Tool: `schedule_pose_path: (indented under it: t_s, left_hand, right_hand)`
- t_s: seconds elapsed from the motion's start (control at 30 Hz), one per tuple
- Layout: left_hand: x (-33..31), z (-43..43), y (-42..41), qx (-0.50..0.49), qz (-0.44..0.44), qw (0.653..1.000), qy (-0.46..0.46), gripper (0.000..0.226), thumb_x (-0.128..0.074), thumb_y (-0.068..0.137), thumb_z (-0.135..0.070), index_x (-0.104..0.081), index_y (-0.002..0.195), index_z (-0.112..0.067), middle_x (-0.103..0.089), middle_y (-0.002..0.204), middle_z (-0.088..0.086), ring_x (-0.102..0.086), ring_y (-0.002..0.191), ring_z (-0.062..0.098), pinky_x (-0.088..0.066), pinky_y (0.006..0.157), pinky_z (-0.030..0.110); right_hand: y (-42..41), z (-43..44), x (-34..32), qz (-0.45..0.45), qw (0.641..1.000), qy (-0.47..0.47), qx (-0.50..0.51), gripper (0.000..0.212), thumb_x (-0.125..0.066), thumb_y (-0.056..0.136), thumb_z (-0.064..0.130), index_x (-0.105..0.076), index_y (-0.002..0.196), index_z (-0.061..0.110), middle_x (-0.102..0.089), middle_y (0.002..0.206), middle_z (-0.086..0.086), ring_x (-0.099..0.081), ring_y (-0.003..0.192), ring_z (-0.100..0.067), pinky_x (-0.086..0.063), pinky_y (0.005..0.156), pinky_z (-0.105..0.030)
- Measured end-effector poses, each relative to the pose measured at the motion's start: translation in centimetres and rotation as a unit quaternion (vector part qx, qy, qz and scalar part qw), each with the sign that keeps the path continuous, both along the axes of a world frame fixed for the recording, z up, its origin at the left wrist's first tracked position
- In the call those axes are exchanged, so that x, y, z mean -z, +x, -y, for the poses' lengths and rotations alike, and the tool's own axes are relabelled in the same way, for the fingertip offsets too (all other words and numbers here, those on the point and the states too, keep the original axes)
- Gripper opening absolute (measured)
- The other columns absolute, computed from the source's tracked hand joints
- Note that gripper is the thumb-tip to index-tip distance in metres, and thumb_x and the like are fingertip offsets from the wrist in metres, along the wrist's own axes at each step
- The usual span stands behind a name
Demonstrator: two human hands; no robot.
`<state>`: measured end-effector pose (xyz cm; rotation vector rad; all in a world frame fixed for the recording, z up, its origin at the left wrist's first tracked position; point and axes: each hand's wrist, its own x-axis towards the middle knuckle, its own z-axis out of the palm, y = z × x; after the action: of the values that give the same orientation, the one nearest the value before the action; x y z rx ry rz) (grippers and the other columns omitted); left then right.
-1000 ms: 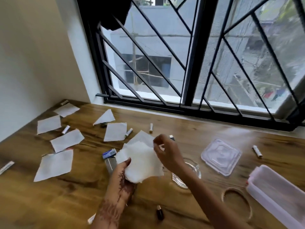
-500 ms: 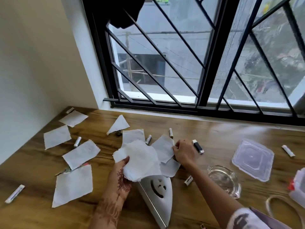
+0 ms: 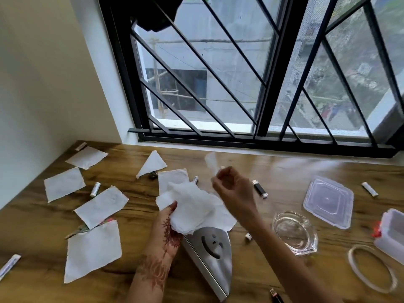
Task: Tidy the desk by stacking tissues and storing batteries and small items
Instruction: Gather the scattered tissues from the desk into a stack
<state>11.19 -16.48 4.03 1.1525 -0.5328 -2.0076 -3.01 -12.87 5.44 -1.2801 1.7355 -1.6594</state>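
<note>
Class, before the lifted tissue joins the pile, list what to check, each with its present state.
1. Right hand pinches one thin white paper tissue: ok.
2. Left hand grips the rumpled white tissue pile: ok.
3. Pile edges aligned: not ok, crumpled.
4. All tissues gathered: not ok; a flat white tissue sheet lies on the brown wooden desk.
5. Batteries stored: not ok; a small white cylindrical battery lies loose.

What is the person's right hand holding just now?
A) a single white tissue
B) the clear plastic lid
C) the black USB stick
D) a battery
A: the right hand pinches one white tissue up in the air, while the left hand holds a bundle of tissues.
</note>
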Motion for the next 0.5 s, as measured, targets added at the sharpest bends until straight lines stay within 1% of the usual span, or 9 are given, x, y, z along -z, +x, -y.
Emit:
schedule_pose_path:
  t_s: [0.03,0.07,0.13,0.2,0.27,0.33,0.37,0.43,0.5]
  left_hand:
    - [0.0,-0.2,0.0,0.01,-0.013,1.0,-0.007,0.041,-0.039,0.097,-0.016,-0.066,0.072,-0.001,-0.067,0.047,0.006,-0.064,0.039,0.017,-0.05,0.035,0.022]
    - [0.3,-0.3,0.1,0.011,-0.022,1.0,-0.004,0.035,-0.039,0.097,-0.022,-0.063,0.081,-0.001,-0.069,0.053,0.008,-0.066,0.044,0.018,-0.053,0.039,0.024]
    - [0.7,-0.1,0.1,0.027,-0.041,0.999,0.002,0.039,-0.039,0.094,-0.037,-0.06,0.097,-0.004,-0.073,0.065,0.011,-0.069,0.053,0.021,-0.057,0.047,0.03]
    - [1.1,0.2,0.1,0.032,-0.045,0.998,0.005,0.044,-0.035,0.094,-0.045,-0.058,0.092,-0.007,-0.07,0.057,0.009,-0.067,0.047,0.018,-0.055,0.042,0.027]
    - [1.2,0.5,0.1,0.037,-0.011,0.999,-0.016,0.048,-0.032,0.095,-0.048,-0.06,0.08,-0.011,-0.065,0.046,0.002,-0.063,0.039,0.013,-0.051,0.037,0.022]
    - [0.9,0.3,0.0,0.057,-0.014,0.998,-0.029,0.055,-0.039,0.092,-0.052,-0.071,0.07,-0.013,-0.068,0.054,0.003,-0.066,0.048,0.016,-0.056,0.052,0.029]
    - [0.8,0.2,0.1,0.063,-0.015,0.998,-0.025,0.052,-0.044,0.09,-0.05,-0.073,0.069,-0.012,-0.069,0.059,0.005,-0.067,0.053,0.018,-0.055,0.058,0.031]
    - [1.0,0.3,0.2,0.061,0.002,0.998,-0.005,0.035,-0.053,0.087,-0.037,-0.067,0.08,-0.006,-0.068,0.057,0.006,-0.066,0.052,0.019,-0.056,0.053,0.028]
    - [1.7,0.6,0.4,0.041,0.016,0.999,0.003,0.023,-0.052,0.089,-0.027,-0.057,0.095,-0.005,-0.068,0.053,0.004,-0.065,0.047,0.017,-0.054,0.043,0.024]
  right_hand:
    - [0.9,-0.4,0.1,-0.035,0.999,0.001,-0.026,0.021,-0.068,0.08,0.004,-0.055,0.077,0.019,-0.066,0.081,0.005,-0.062,0.077,0.005,-0.05,0.068,-0.01]
    - [1.8,-0.8,0.3,-0.076,0.996,0.005,-0.051,0.021,-0.067,0.08,0.004,-0.053,0.079,0.02,-0.068,0.089,0.002,-0.063,0.086,0.001,-0.051,0.071,-0.01]
    - [3.5,-1.4,1.2,-0.143,0.986,0.023,-0.087,0.02,-0.065,0.082,0.012,-0.05,0.083,0.025,-0.069,0.104,-0.003,-0.065,0.095,-0.01,-0.054,0.076,-0.019]
    - [4.7,-1.7,2.0,-0.198,0.973,0.051,-0.109,0.013,-0.06,0.086,0.023,-0.049,0.09,0.026,-0.068,0.11,-0.006,-0.065,0.096,-0.02,-0.055,0.079,-0.033]
    - [5.5,-2.0,2.5,-0.24,0.958,0.081,-0.138,0.018,-0.055,0.09,0.03,-0.049,0.104,0.02,-0.065,0.115,-0.007,-0.063,0.099,-0.023,-0.052,0.079,-0.032]
    - [5.9,-2.2,2.7,-0.256,0.947,0.078,-0.175,0.024,-0.048,0.094,0.03,-0.045,0.112,0.015,-0.064,0.113,-0.009,-0.063,0.095,-0.024,-0.046,0.07,-0.022]
    - [5.9,-2.3,2.6,-0.251,0.947,0.071,-0.186,0.023,-0.045,0.096,0.03,-0.043,0.113,0.015,-0.064,0.111,-0.009,-0.063,0.092,-0.024,-0.042,0.066,-0.018]
    - [5.6,-2.4,2.7,-0.221,0.956,0.065,-0.18,0.024,-0.043,0.096,0.03,-0.045,0.114,0.014,-0.064,0.11,-0.009,-0.063,0.091,-0.022,-0.044,0.067,-0.019]
    - [4.6,-2.1,3.1,-0.193,0.971,0.052,-0.127,0.024,-0.044,0.093,0.029,-0.051,0.11,0.013,-0.065,0.106,-0.008,-0.062,0.089,-0.021,-0.049,0.071,-0.029]
